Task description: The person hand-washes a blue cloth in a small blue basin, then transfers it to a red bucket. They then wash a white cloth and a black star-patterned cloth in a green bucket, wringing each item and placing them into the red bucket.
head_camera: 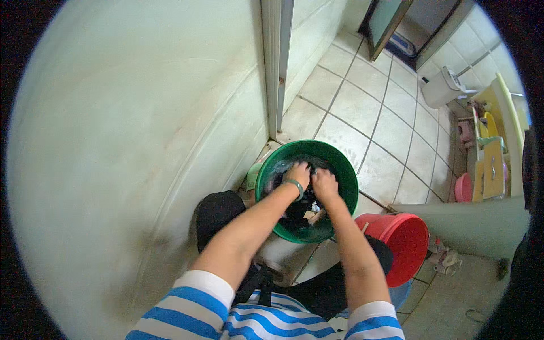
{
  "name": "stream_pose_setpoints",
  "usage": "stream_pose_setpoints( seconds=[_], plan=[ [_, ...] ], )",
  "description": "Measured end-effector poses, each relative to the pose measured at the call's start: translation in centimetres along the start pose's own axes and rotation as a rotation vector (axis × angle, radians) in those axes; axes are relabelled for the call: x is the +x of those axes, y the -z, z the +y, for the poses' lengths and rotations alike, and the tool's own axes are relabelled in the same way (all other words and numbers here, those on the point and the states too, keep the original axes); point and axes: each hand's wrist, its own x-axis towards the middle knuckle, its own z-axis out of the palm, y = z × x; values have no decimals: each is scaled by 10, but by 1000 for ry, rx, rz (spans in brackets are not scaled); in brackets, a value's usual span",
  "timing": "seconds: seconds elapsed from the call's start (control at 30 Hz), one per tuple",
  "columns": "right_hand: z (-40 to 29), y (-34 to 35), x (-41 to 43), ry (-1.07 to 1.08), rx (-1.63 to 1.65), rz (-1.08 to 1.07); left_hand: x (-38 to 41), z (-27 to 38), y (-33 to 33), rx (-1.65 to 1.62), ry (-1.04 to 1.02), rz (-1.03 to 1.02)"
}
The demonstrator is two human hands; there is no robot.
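Observation:
A round green plastic basin (347, 178) stands on the floor between my knees, holding water with some pale suds and dark wet cloth (296, 211). My left hand (298, 173), with a green bangle (299, 189) on its wrist, grips a bunch of the cloth near the basin's middle. Close beside it my right hand (325, 182) is closed on the same dark cloth, knuckles up. Both hands are slightly blurred, and the fingertips are hidden in the fabric. A small whitish and tan patch (312, 211) shows among the cloth, below the right hand.
A red bucket (393, 238) sits right of the basin, by my knee. Behind the basin's left side is a pale green container (253, 176). A wall (170, 127) runs along my left. Farther off are a white bin (443, 88), a yellowish cabinet (495, 170) and a pink basin (463, 188).

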Motion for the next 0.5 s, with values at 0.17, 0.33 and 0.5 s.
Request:
stream_pose_setpoints(
  seconds=[0.17, 0.33, 0.5],
  plan=[
    [17, -93, 5, -188, 1, 40, -2, -27, -47, 331, 29, -67],
    [35, -142, 37, -295, 292, -257, 30, -75, -84, 846, -299, -486],
    [53, -185, 63, -104, 113, -353, 45, -62, -87, 628, 16, -484]
  ],
)
